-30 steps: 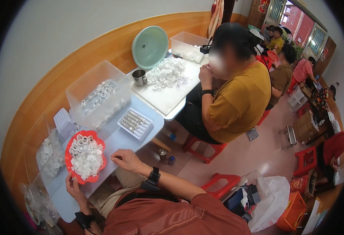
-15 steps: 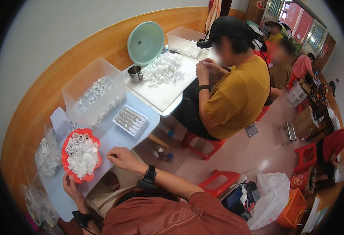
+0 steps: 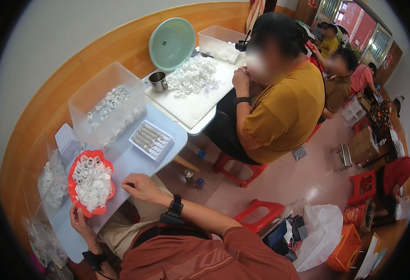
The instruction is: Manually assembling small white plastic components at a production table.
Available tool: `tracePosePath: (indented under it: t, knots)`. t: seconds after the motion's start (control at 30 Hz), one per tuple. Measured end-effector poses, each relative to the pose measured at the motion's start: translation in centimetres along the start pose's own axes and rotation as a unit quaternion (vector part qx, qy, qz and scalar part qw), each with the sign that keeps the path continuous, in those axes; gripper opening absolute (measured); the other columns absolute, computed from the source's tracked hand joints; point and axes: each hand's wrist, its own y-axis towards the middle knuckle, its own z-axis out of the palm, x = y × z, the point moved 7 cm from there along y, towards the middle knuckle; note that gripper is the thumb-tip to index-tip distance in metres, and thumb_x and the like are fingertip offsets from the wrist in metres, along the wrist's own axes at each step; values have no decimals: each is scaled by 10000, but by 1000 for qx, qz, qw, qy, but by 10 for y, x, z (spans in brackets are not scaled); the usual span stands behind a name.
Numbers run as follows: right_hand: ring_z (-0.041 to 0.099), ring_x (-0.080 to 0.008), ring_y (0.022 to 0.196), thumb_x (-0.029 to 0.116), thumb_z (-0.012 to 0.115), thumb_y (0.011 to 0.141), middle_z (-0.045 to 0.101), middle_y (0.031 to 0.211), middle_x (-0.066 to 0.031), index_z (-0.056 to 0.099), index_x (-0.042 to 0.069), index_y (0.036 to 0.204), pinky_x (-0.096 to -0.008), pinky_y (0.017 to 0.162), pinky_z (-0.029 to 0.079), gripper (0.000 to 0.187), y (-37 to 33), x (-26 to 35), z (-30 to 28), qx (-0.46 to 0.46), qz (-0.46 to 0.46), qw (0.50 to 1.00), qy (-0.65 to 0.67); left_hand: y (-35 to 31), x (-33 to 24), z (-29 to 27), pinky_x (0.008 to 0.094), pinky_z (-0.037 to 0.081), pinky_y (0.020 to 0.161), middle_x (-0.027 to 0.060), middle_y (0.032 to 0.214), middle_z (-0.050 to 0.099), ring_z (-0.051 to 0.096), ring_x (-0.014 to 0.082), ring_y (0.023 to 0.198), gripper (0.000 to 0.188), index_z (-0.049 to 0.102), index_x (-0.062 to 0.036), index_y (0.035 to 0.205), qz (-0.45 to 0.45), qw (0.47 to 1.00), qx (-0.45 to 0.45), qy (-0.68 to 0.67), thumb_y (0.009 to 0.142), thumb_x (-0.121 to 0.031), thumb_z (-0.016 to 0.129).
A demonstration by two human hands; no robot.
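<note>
A red scalloped bowl (image 3: 111, 186) heaped with small white plastic pieces and rings sits at the near edge of the pale blue table. My left hand (image 3: 80, 223) is beside the bowl's lower left rim, fingers curled in; whatever they hold is too small to make out. To the right of the bowl, at the table's edge above my lap, is my right hand (image 3: 142, 188). Its thumb and fingertips are pinched together, and any piece between them is hidden. Beyond it lies a white tray (image 3: 152, 140) with rows of small grey and white pieces.
A clear bin (image 3: 107, 112) of white rings stands behind the tray; bagged white parts (image 3: 53, 179) lie at left. On the adjoining table are a metal mug (image 3: 158, 82), a white ring pile (image 3: 193, 77) and a green basin (image 3: 172, 44). A co-worker (image 3: 279, 107) sits close by.
The view has shifted slightly. My right hand stays pinched near the table edge, and my left stays by the bowl. The neighbouring co-worker's head and hands have moved a little.
</note>
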Motion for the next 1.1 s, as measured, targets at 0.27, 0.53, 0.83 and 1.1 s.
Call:
tracePosePath:
  t: [0.27,0.53,0.83,1.1]
  knots:
    - [658,-301,789,153,661,887,678,874,-139,702,21,939,-376,712,511,148,0,-6,4,9,-8,1000,-6,0,5,-3,339,522,924,143,1238,586,622,216,1092,382,510,46,1328,-11,1000,3,7,1001,-142,564]
    - [632,-328,743,128,634,874,648,813,-154,674,6,880,-394,677,493,129,1,-1,2,-10,-30,999,14,2,8,-10,361,499,979,157,1293,565,598,234,1138,398,502,53,1339,-1,1000,-1,22,1007,-161,553]
    - [632,-333,747,127,635,876,652,824,-154,684,10,900,-397,670,489,129,0,-1,3,-2,-18,1000,11,-3,-2,-2,348,472,994,155,1275,573,586,219,1146,405,502,57,1344,-11,999,-1,41,1006,-161,555]
    - [651,-269,753,105,678,888,672,859,-126,708,24,968,-347,676,499,117,0,-5,4,1,12,1000,0,-3,-3,-3,340,467,993,152,1262,580,584,209,1138,409,501,61,1344,-27,999,-16,22,1000,-151,565]
